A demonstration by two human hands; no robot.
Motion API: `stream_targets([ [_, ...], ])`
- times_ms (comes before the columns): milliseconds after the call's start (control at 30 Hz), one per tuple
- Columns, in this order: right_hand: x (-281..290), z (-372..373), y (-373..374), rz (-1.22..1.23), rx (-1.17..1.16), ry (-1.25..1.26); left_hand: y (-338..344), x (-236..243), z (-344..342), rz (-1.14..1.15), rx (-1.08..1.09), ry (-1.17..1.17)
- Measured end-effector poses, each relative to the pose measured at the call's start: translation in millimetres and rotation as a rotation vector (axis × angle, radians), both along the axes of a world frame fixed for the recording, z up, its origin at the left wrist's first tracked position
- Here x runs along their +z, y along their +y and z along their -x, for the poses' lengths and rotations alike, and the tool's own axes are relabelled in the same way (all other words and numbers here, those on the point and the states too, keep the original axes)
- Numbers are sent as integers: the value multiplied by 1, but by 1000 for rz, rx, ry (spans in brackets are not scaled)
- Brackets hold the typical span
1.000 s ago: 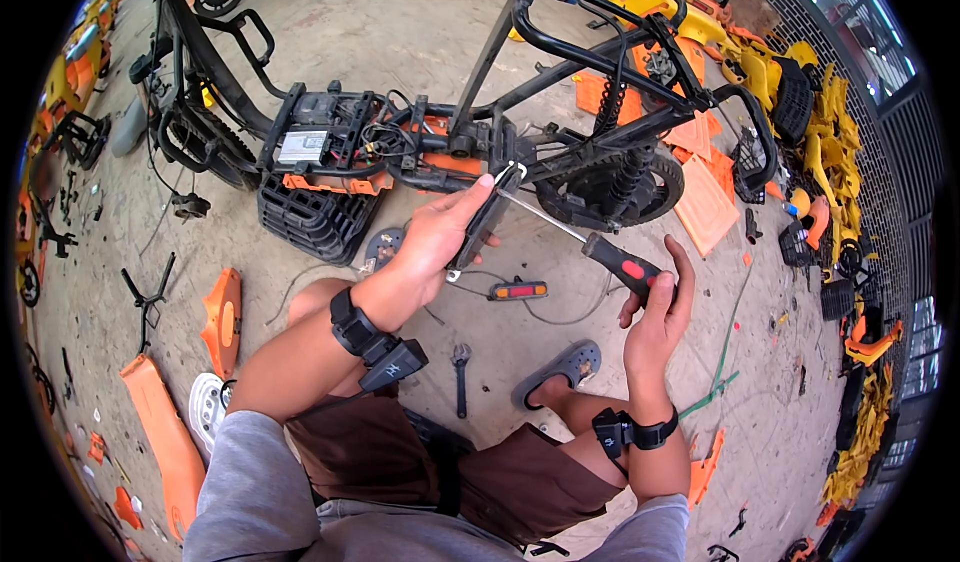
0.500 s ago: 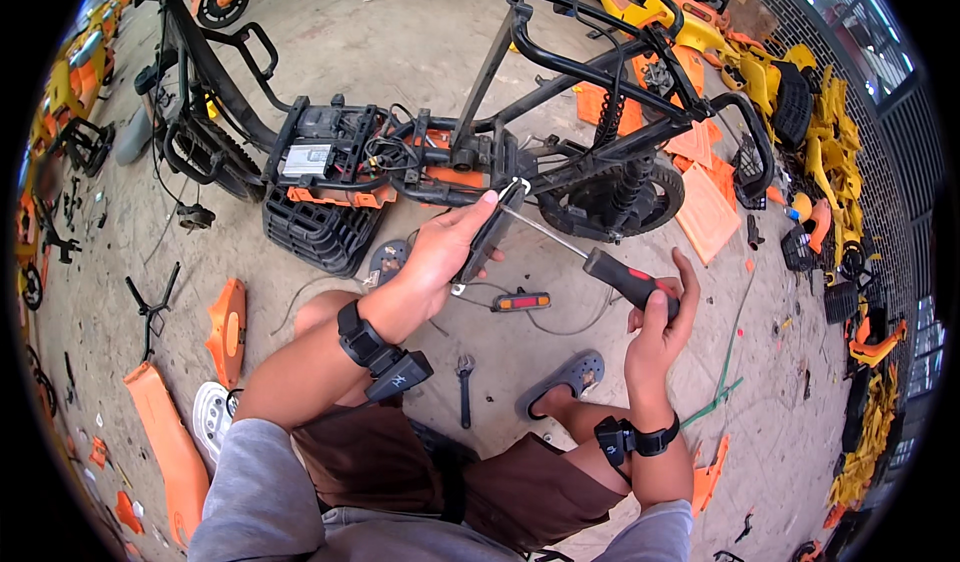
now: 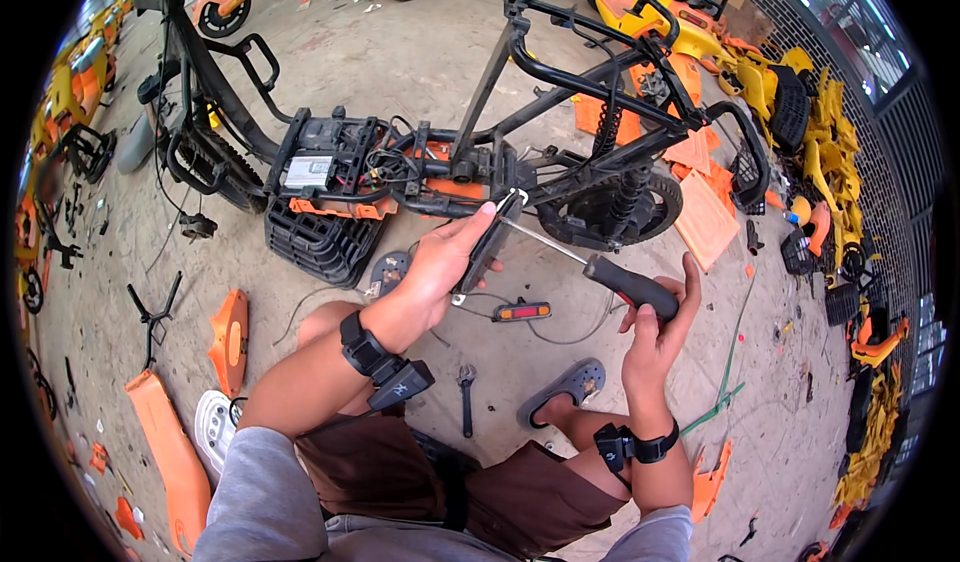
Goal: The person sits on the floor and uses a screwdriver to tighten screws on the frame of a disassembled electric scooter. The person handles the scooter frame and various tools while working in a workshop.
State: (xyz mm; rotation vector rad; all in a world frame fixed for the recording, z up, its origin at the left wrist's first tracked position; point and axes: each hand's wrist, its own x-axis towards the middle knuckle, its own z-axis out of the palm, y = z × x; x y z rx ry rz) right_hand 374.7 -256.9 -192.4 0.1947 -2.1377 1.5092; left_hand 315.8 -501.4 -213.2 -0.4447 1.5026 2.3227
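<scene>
My left hand point(image 3: 432, 272) is closed around a flat, dark, elongated part point(image 3: 488, 244) with white tabs at its ends, holding it tilted in front of the scooter frame point(image 3: 487, 89). In my right hand point(image 3: 655, 352) is a screwdriver point(image 3: 628, 284) with a black and red handle. Its shaft points up and left, and the tip meets the dark part near its upper end; what it touches there is too small to tell. My right index finger is stretched along the far side of the handle. Below the dark part lies a red and orange light point(image 3: 522, 312) with a cable.
An adjustable wrench point(image 3: 466, 402) lies on the floor between my feet. Orange panels point(image 3: 172, 457) are at the left, more orange pieces point(image 3: 708, 227) by the rear wheel point(image 3: 668, 207). Yellow body parts point(image 3: 825, 152) are heaped along the right wall. A black crate point(image 3: 325, 247) sits beneath the frame.
The screwdriver handle has turned in my right hand, so less of its red shows. My right fingers have shifted on it slightly. The left hand keeps its hold on the dark part.
</scene>
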Motion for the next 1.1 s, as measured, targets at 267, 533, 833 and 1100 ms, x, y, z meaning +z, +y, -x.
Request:
stream_targets([
  [267, 8, 1, -4, 184, -39, -214, 0, 1, -1, 29, 6, -6],
  [533, 0, 4, 0, 118, 8, 89, 3, -1, -3, 32, -43, 1],
  [833, 5, 2, -2, -1, -89, 100, 6, -2, -1, 53, -63, -8],
  [1100, 5, 0, 3, 148, 64, 0, 5, -6, 0, 32, -40, -4],
])
